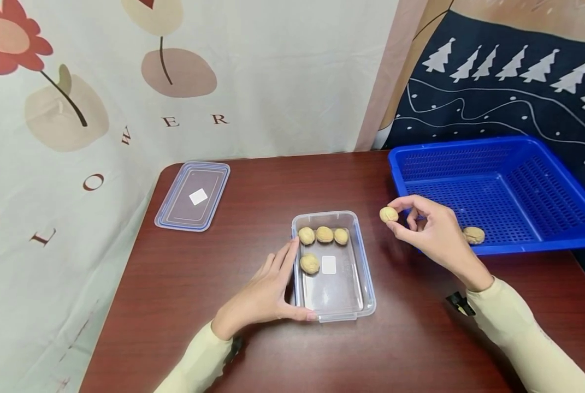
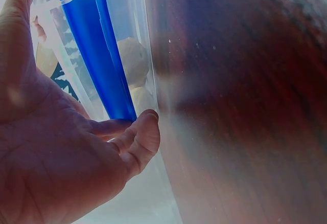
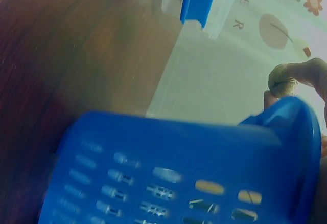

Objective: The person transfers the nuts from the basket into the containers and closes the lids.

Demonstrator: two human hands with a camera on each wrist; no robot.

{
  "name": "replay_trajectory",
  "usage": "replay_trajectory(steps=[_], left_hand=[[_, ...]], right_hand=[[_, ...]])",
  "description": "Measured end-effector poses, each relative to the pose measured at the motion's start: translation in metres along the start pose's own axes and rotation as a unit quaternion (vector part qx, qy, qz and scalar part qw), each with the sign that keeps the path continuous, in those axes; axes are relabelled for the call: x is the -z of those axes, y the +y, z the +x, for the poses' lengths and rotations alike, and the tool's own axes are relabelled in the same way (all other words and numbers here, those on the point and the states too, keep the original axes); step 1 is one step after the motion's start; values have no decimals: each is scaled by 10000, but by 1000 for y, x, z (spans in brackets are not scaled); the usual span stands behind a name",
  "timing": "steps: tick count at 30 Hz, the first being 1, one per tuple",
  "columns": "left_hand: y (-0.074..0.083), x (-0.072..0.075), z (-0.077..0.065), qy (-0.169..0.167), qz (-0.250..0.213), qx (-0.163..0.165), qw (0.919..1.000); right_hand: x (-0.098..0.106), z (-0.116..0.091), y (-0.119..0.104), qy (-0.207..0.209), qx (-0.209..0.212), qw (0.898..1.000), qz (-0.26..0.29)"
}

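My right hand [image 1: 432,226] pinches a walnut [image 1: 388,214] between thumb and fingertips, just left of the blue basket [image 1: 533,249]. In the right wrist view this walnut [image 3: 281,81] shows beyond the basket's rim. A clear plastic container [image 1: 371,297] with blue side edging stands at the middle of the table. Inside it, three walnuts [image 1: 324,234] line the far end and another walnut [image 1: 309,263] lies in front of the left one. My left hand [image 1: 265,292] rests against the container, fingers extended along its left side, thumb at its near edge.
One walnut [image 1: 474,235] lies in the basket's near left corner. A clear lid [image 1: 194,210] with a blue seal lies at the back left of the brown table [image 1: 174,295]. Printed cloths [image 1: 292,82] hang behind the table.
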State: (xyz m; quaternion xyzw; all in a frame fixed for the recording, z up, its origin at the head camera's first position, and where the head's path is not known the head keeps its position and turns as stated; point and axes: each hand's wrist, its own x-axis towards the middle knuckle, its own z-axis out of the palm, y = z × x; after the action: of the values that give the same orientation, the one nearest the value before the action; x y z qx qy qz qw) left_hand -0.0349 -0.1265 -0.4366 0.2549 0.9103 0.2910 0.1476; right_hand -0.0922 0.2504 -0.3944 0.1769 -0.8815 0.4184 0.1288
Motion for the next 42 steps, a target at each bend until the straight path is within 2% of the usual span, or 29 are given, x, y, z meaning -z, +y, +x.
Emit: replay_trajectory(steps=[6,15,20,30,35,42], left_hand=[[-1,0,1,14,-3,22,10000],[-1,0,-1,-28,-44,56,10000],[0,0,0,-54,-33,88,9999],[0,-1,0,-38,-23,63,10000],[0,-1,0,-29,-20,47,10000],[0,0,0,-41,-12,52,10000]], right_hand=[[-11,0,-6,-134,188,9997,-104],[-26,-1,-18,-578,28,9983,47],[-35,-1,-25,-760,97,9970,97],[-58,-3,-23,-850,439,9954,104],[-68,-4,-21,-815,495,9953,-184],[-82,-9,-18,-798,981,9911,-407]])
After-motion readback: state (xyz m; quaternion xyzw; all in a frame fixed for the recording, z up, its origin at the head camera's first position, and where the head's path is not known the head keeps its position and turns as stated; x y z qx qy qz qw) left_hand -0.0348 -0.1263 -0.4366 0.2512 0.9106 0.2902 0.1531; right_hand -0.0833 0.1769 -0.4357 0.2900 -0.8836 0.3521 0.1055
